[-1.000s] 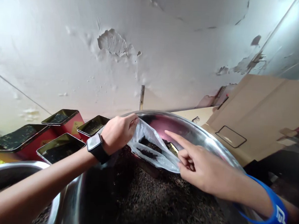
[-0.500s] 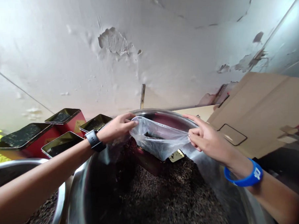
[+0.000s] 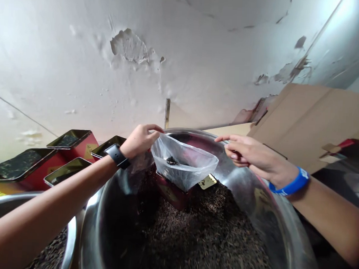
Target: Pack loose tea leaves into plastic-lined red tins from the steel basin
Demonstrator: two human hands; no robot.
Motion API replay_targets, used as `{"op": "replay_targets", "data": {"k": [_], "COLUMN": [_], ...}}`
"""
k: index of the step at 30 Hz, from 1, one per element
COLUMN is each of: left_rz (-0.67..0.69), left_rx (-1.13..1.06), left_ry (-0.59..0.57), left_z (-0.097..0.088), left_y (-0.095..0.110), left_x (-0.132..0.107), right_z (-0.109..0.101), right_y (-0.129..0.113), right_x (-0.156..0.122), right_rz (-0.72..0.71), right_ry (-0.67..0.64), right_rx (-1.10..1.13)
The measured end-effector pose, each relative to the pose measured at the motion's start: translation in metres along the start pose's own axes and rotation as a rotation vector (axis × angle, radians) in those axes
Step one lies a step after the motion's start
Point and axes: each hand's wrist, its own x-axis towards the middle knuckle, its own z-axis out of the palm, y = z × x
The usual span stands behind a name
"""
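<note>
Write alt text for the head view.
The left hand pinches the rim of a clear plastic bag rising from a red tin, inside a metal basin of dark loose bits. The empty right hand hovers beside the bag.

The left hand (image 3: 141, 140) pinches one edge of a clear plastic bag (image 3: 180, 175) gaping above a red tin (image 3: 171, 192) in that big metal basin (image 3: 294, 238) of dark flakes (image 3: 204, 238), while the right hand (image 3: 248, 153) hovers near, forefinger outstretched.
</note>
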Motion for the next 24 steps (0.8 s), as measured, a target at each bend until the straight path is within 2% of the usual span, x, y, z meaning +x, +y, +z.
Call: {"op": "replay_targets", "data": {"k": [2,6,9,12,14,18,20,24], "left_rz": [0.024,0.078,-0.028,-0.162,-0.202,-0.208,-0.187,-0.06], "left_rx": [0.002,0.051,0.019,-0.164,-0.302,-0.485,-0.439,-0.279], "left_ry": [-0.02,-0.164,-0.181,-0.174,-0.164,-0.132,-0.081,0.03], "left_z": [0.0,0.0,-0.007,-0.016,-0.017,-0.004,0.004,0.012], "left_y": [0.001,0.002,0.0,-0.004,-0.008,-0.005,0.003,0.018], "left_x": [-0.006,-0.015,-0.019,-0.021,-0.021,-0.02,-0.02,-0.021], "right_z": [0.008,0.021,0.016,0.005,0.003,0.016,0.024,0.033], "right_y": [0.001,0.001,0.0,0.001,0.003,0.001,-0.002,-0.005], "right_x": [-0.003,-0.001,0.007,0.014,0.016,0.019,0.022,0.026], "right_rz": [-0.002,-0.066,-0.06,-0.067,-0.105,-0.221,-0.251,-0.295], "right_ry": [-0.018,-0.115,-0.167,-0.123,-0.075,0.007,0.006,-0.003], "right_rx": [-0.103,-0.368,-0.432,-0.335,-0.278,-0.265,-0.278,-0.285]}}
